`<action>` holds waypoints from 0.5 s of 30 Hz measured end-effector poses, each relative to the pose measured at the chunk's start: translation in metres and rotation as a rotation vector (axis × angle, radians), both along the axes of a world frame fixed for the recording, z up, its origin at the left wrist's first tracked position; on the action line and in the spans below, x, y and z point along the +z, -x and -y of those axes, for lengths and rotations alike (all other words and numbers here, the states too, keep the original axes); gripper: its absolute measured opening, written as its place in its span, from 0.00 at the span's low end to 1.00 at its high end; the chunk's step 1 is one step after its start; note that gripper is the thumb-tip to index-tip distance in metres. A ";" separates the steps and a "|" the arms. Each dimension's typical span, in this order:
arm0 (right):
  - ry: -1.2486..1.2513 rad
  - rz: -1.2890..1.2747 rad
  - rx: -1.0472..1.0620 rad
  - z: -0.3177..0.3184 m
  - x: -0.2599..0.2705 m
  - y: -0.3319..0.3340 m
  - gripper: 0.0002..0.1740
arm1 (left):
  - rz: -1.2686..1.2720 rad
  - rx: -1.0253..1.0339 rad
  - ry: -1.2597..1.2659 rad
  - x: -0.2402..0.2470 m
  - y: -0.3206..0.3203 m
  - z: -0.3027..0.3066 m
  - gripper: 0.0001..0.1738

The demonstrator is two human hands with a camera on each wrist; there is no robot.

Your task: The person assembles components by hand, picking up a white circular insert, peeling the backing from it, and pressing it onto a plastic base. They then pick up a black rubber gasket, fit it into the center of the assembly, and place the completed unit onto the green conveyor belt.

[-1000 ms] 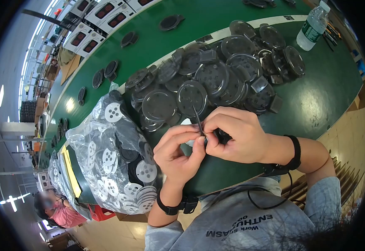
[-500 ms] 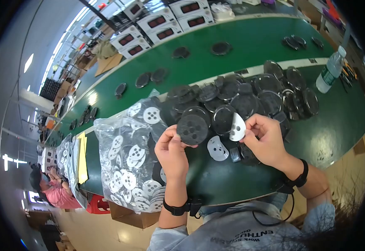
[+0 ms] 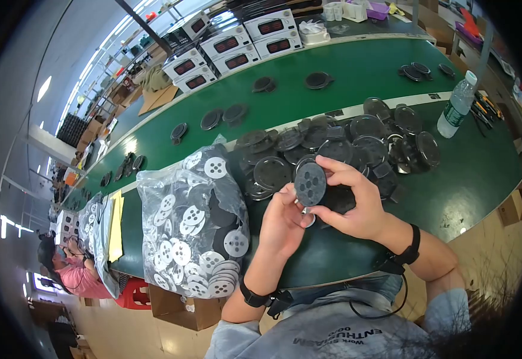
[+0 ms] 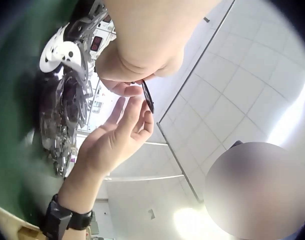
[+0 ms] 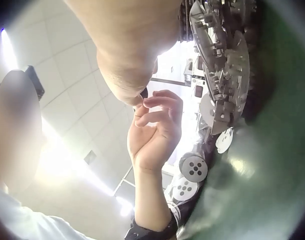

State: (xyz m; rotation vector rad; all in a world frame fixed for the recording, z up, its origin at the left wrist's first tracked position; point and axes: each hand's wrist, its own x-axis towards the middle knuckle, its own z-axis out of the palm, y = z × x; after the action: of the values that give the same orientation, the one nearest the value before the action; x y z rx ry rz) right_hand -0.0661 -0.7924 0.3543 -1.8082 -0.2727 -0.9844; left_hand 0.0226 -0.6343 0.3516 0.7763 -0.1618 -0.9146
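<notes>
Both hands hold a dark round disc (image 3: pixel 310 184) with several holes, tilted upright over the near side of the table. My right hand (image 3: pixel 353 200) spans it, index finger at the top rim and thumb at the bottom. Curled fingers of my left hand (image 3: pixel 283 221) grip its left edge. From the left wrist the disc (image 4: pixel 148 97) appears edge-on between the two hands. White discs with holes (image 4: pixel 70 54) lie below, mostly hidden by the hands in the head view. Just beyond the hands is a heap of dark, clear-rimmed round parts (image 3: pixel 273 173).
A clear plastic bag (image 3: pixel 153 230) of white perforated discs lies left of the hands, above an open cardboard box (image 3: pixel 183 311). A water bottle (image 3: pixel 457 106) stands at the right. More dark round parts (image 3: pixel 212 118) sit on the green surface beyond. Another person (image 3: pixel 84 278) sits far left.
The hands, apart half a second ago with the dark disc in the left and a white disc in the right, have come together. The right hand has released the white disc and grips the dark one.
</notes>
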 end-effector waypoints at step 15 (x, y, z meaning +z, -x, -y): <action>0.248 0.087 -0.011 0.005 0.002 0.004 0.27 | -0.196 -0.170 0.048 -0.006 0.031 0.001 0.13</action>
State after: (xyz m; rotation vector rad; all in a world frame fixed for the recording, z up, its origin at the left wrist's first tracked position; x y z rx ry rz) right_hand -0.0702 -0.7977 0.3565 -1.9935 -0.4558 -1.0773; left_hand -0.0088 -0.6352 0.3451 0.6310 -0.0781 -1.1380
